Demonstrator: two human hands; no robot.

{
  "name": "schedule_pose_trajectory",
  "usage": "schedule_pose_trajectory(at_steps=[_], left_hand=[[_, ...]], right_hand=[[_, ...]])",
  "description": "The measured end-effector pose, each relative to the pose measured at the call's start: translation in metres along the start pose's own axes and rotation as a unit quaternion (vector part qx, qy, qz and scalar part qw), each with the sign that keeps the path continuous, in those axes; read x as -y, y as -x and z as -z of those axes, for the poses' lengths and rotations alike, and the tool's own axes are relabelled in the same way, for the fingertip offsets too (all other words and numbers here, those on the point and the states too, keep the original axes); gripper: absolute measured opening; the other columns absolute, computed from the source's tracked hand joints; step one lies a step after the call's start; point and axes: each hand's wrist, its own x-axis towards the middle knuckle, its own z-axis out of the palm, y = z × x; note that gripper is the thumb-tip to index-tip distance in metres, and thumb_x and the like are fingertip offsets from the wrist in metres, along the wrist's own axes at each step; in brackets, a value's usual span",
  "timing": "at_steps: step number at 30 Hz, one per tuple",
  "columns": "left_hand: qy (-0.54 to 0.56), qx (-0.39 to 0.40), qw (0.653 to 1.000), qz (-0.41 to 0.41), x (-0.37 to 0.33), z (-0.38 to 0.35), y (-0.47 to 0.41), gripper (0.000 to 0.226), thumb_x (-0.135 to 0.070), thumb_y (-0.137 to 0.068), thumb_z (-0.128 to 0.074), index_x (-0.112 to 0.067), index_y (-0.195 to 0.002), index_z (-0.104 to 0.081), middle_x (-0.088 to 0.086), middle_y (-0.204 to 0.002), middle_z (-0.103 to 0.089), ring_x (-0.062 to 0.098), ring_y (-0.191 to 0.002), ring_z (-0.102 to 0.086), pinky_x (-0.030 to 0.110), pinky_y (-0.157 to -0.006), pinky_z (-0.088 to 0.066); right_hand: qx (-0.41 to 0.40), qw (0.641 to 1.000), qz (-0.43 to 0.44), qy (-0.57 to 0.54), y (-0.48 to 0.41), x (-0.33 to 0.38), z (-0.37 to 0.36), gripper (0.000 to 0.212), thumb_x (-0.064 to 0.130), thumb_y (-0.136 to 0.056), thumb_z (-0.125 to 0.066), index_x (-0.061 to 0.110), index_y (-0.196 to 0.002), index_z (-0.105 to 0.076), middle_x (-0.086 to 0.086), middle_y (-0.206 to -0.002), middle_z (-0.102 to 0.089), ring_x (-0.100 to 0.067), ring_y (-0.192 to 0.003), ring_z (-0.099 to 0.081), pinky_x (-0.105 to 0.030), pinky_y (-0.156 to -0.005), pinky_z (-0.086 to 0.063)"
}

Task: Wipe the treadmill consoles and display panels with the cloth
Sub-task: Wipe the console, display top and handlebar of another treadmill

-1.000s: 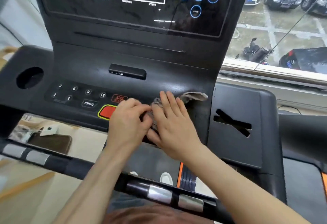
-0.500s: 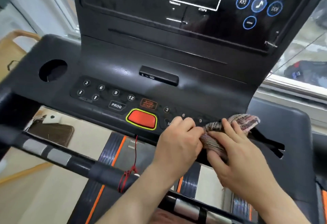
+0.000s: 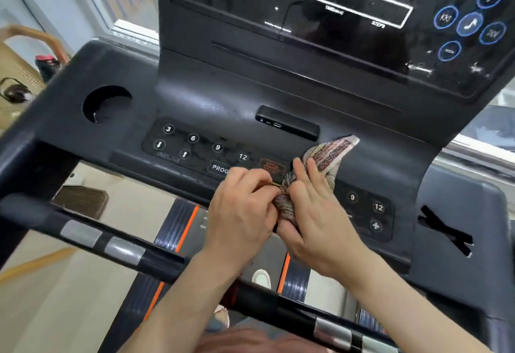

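A striped brownish cloth (image 3: 328,152) lies bunched on the black treadmill console (image 3: 223,101), over the middle of the button strip. My left hand (image 3: 242,207) and my right hand (image 3: 315,213) both grip the cloth's near end, pressed together on the console's front edge. They cover the red stop button. The STOP START label (image 3: 271,167) shows just above my fingers. The dark glossy display panel (image 3: 320,18) rises behind, with blue round buttons (image 3: 471,23) at its right.
A round cup holder (image 3: 107,103) sits at the console's left and an X-shaped slot (image 3: 446,231) at its right. Number keys (image 3: 192,138) lie left of my hands, more keys (image 3: 365,207) right. A black handlebar (image 3: 117,249) with silver grips crosses below my wrists.
My hands and the cloth slid left along the button strip, from the right number keys to over the red stop button. The view shifted so the console appears farther right.
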Motion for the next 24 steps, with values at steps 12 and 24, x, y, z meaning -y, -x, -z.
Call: schedule_pose_trajectory(at_steps=[12,24], left_hand=[[-0.048,-0.11,0.981,0.155,0.103,0.061,0.009,0.022,-0.006,-0.075,-0.054,-0.01,-0.085,-0.073,0.002,-0.095,-0.066,0.023,-0.088,-0.047,0.018,-0.079,-0.031],[0.02,-0.193,0.948,0.254,0.12,0.106,-0.004,0.025,-0.033,-0.088,-0.052,-0.026,-0.103,-0.071,-0.005,-0.098,-0.054,0.021,-0.096,-0.049,0.019,-0.084,-0.03]], right_hand=[[0.062,0.992,0.11,-0.002,-0.106,0.101,-0.033,0.047,0.036,-0.086,-0.044,0.002,-0.119,-0.047,-0.028,-0.153,-0.026,-0.044,-0.145,-0.014,-0.05,-0.117,-0.015],[0.07,0.985,0.117,-0.106,-0.165,0.096,0.011,0.043,0.015,-0.095,-0.056,0.024,-0.136,-0.052,0.0,-0.136,-0.057,-0.018,-0.125,-0.048,-0.022,-0.102,-0.03]])
